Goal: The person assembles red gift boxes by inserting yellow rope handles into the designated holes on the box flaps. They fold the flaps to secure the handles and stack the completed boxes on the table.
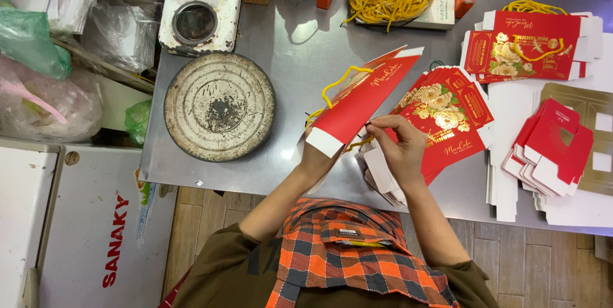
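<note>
Over a grey metal surface (300, 46), the left hand (317, 155) grips a flat red paper bag (364, 100) from beneath while the right hand (399, 145) pinches its yellow cord handle (338, 81). Threading the handle seems underway; knotting likely follows. A stack of red bags (447, 120) lies just beside.

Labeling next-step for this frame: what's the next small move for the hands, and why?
Probably pull the yellow cord through with the right hand: its fingers pinch at the red bag's edge, the left hand props the bag from beneath, and the cord loop hangs slack.
</note>
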